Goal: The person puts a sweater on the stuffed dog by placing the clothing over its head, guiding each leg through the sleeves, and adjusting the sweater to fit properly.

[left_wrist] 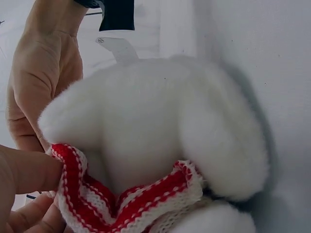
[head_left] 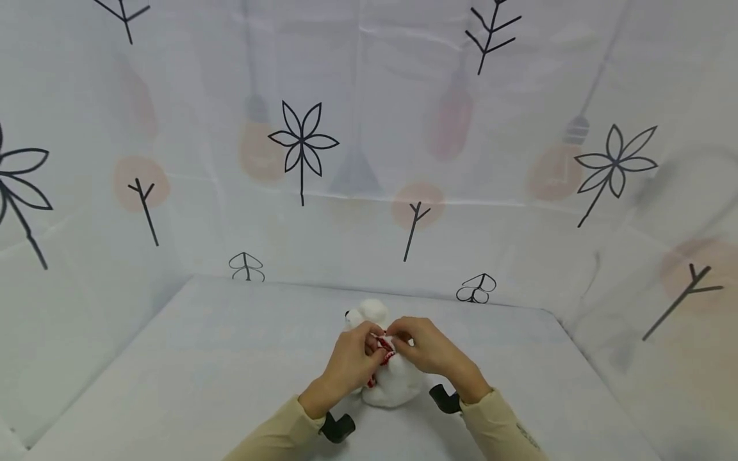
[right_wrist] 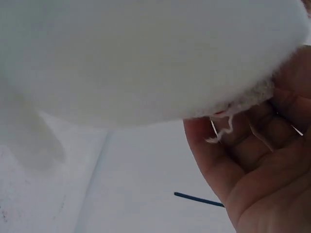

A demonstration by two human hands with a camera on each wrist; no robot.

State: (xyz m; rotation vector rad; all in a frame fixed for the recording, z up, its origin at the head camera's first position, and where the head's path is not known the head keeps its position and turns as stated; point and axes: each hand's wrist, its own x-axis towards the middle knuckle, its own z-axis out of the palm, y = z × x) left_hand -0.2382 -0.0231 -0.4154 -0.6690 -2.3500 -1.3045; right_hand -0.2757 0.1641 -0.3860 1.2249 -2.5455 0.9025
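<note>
A white plush animal [head_left: 398, 390] sits on the table between the two hands, its head with a dark nose pointing up and to the left. Around its upper body lies a red-and-white striped knit piece [left_wrist: 73, 170]. My left hand [head_left: 353, 358] pinches one edge of this knit between thumb and fingers. On the other side my right hand [head_left: 426, 346] pinches the knit near the toy's neck. A loose white thread [right_wrist: 226, 131] hangs from the knit beside the right fingers in the right wrist view. A pale tag [left_wrist: 119, 48] sticks out of the plush.
A white-covered table [head_left: 230, 358] spreads around the toy. Behind it hangs a pale cloth backdrop [head_left: 369, 243] printed with plants and lamps. Black camera mounts [head_left: 337, 428] are worn at both wrists, below the beige sleeves.
</note>
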